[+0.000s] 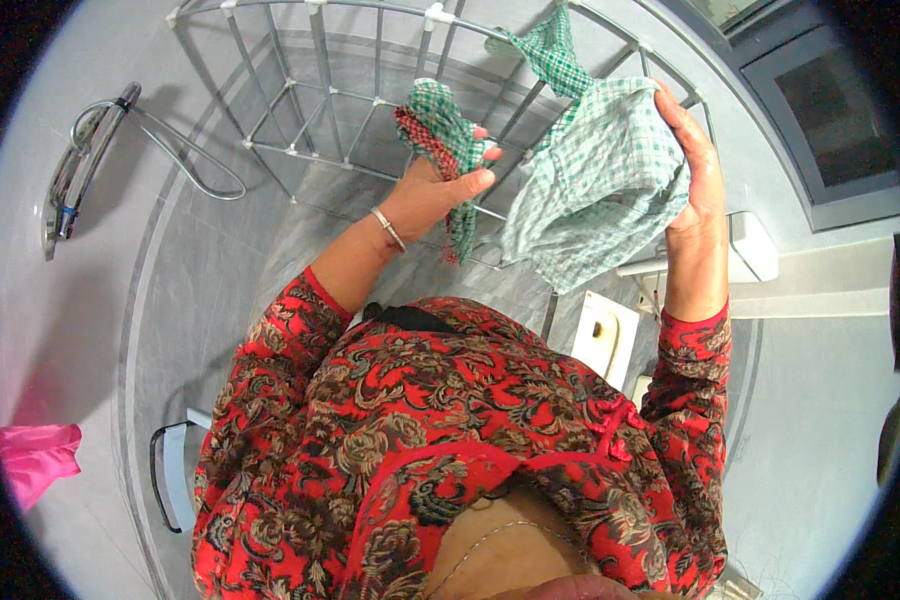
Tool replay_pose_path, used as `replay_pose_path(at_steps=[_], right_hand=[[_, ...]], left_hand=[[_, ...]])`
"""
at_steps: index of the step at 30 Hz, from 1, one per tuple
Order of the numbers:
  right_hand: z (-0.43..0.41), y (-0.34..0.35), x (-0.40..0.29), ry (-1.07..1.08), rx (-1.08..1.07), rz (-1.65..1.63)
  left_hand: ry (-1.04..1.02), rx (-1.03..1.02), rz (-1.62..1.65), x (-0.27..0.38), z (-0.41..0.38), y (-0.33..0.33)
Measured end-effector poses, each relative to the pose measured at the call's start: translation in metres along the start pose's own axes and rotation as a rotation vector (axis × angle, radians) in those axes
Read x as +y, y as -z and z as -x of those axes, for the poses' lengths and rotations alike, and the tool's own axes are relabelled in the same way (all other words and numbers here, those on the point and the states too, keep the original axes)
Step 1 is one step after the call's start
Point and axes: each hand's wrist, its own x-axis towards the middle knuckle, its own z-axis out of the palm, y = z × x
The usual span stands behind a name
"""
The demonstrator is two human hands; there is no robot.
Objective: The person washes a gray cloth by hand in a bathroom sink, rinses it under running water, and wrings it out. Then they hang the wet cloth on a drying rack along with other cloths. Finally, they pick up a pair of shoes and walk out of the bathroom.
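My left hand (431,191) holds a bunched cloth in green and red check (450,142), its thumb across the front and its fingertips showing at the right side. Part of this cloth hangs below the hand. My right hand (694,161) is at the right edge of a pale green-and-white checked cloth (592,172), with the palm against it and some fingers hidden. A darker green checked piece (555,56) lies over the rack's top rail and runs down to the pale cloth. The metal tube rack (337,90) with white joints stands behind both cloths.
A shower fitting with a metal hose (225,196) is on the left wall. Pink fabric (41,457) hangs at the far left, near a light-blue folding seat or stool (174,476). A white squat toilet (622,337) and a white cistern (750,247) are at the right.
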Motion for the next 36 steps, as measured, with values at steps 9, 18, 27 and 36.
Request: replay_pose_path(at_steps=[9, 18, 27, 36], right_hand=[[-0.001, 0.002, 0.009, 0.008, 0.066, -0.064], [-0.009, 0.026, 0.008, -0.018, -0.006, 0.395], [0.028, 0.018, 0.083, 1.146, 0.055, 1.721], [0.025, 0.095, 0.222, -0.095, -0.379, 1.371]], left_hand=[[0.023, -0.084, 0.075, 0.025, 0.000, -0.014], [-0.083, 0.242, -0.316, 0.044, -0.007, 0.037], [-0.766, 0.711, -1.086, 0.050, 0.010, 0.037], [0.436, 0.408, -0.448, -0.079, 0.154, 0.128]])
